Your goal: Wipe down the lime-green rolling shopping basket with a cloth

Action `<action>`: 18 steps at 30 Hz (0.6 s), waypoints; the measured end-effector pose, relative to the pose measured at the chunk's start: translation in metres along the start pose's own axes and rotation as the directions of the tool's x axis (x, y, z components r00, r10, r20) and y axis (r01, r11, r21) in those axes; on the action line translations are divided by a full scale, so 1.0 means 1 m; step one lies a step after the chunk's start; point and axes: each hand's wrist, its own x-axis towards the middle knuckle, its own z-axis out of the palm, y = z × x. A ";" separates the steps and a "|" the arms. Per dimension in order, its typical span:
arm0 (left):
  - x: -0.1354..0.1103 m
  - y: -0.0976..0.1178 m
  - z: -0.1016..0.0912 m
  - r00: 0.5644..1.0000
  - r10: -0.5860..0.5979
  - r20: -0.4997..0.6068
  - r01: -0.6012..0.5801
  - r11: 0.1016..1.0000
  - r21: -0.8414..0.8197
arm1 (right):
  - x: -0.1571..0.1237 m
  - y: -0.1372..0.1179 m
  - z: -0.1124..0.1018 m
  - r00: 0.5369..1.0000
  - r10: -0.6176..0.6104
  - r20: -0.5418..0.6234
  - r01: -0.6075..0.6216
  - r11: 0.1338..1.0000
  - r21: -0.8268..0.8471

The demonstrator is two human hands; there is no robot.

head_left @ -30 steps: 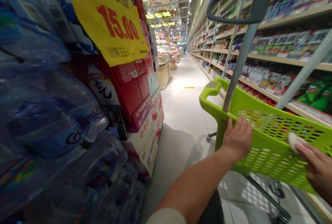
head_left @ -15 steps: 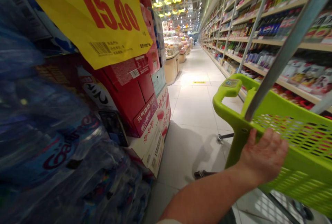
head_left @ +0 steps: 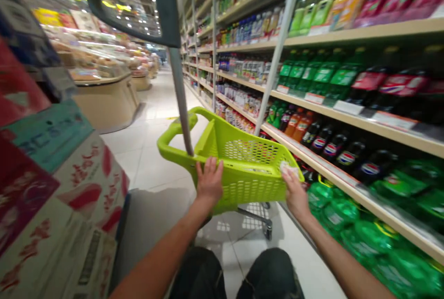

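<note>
A lime-green shopping cart (head_left: pixel 249 190) with a perforated plastic basket stands in front of me. My left hand (head_left: pixel 210 180) is on the near side of the basket, its fingers bent over the top rim close to the grey upright post (head_left: pixel 182 100). At the basket's right end, my right hand (head_left: pixel 294 192) pinches a crumpled white wipe (head_left: pixel 288 168) against the rim corner. Whether the wipe is paper or cloth, I cannot tell. The two hands are apart, with a stretch of rim between them.
Shelves (head_left: pixel 333 100) of bottled drinks line the right side, with large green bottles (head_left: pixel 347 216) at floor level. Stacked cartons (head_left: pixel 93 174) stand close on the left. Behind them is a rounded display counter (head_left: pixel 104 100). A tiled aisle runs ahead.
My view has swung right, away from the yellow price sign and wrapped bottles. The right hand with the white wipe has come into sight. My left hand still rests on the basket rim.
</note>
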 end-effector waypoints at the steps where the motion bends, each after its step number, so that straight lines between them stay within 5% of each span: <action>1: 0.001 0.001 -0.001 1.000 0.000 0.006 0.000 1.000 -0.001 | -0.001 0.006 -0.007 0.999 -0.035 0.035 0.035 0.999 -0.007; 4: 0.002 0.002 -0.007 1.000 0.006 0.012 -0.006 1.000 0.013 | -0.004 0.030 -0.019 0.996 -0.050 0.069 0.051 0.999 -0.016; 9: 0.000 0.007 -0.008 1.000 0.018 -0.008 -0.018 0.998 0.053 | -0.005 0.052 -0.030 0.953 0.216 -0.213 -0.230 0.972 -0.042; 11: 0.001 0.009 -0.006 1.000 0.021 -0.021 -0.020 0.998 0.063 | -0.003 0.029 -0.022 0.967 0.161 -0.200 -0.161 0.987 0.014; 15: 0.001 0.009 -0.002 0.999 0.036 -0.028 -0.034 0.996 0.077 | -0.001 -0.027 0.004 0.992 -0.121 0.037 0.114 0.980 0.164; 18: 0.001 0.006 -0.001 0.998 0.065 -0.020 -0.063 0.995 0.078 | -0.005 -0.019 0.001 0.993 -0.107 0.048 0.098 0.982 0.159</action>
